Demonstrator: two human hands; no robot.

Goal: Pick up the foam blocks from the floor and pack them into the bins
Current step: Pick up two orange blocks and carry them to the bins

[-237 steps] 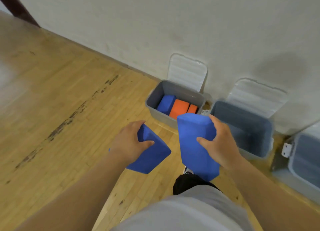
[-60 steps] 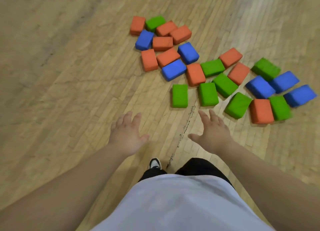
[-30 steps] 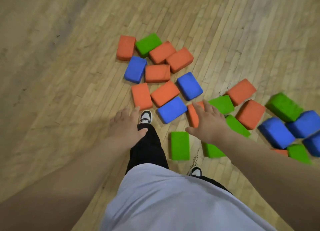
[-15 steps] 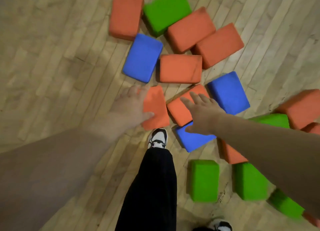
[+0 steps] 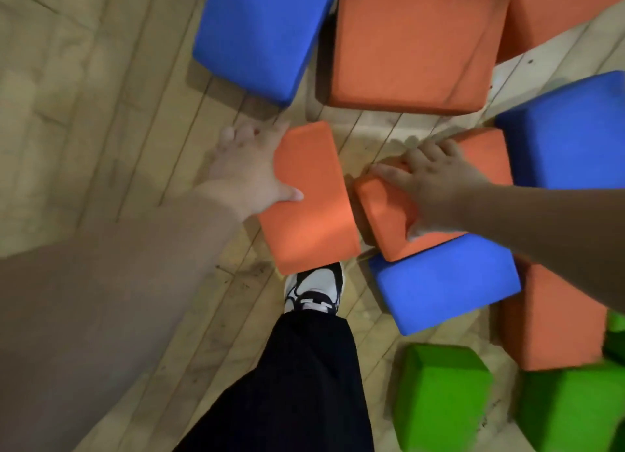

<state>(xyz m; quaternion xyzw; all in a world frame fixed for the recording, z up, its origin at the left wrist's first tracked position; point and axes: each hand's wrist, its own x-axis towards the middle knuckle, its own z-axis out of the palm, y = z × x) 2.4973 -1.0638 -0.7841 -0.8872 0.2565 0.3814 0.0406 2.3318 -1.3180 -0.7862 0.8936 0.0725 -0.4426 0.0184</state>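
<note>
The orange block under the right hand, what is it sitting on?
The orange block held by the right hand overlaps the top edge of a blue block. Whether it rests on it or is lifted is unclear; the floor beneath is hidden.

Premises appear to be a gymnasium, activity hall or similar indoor play space; the exact kind cannot be confirmed from this close view. Flooring is a pale, narrow-strip hardwood plank floor [image 5: 111, 89], varnished, with scuffs and dark marks, consistent with sports or hall use. Large soft rectangular foam blocks lie scattered directly on it in bright colours: a blue foam block [image 5: 260, 32], an orange foam block [image 5: 409, 45] and a green foam block [image 5: 439, 397]. A white-and-black athletic shoe [image 5: 313, 287] on the person's foot is consistent with such a setting.
</note>
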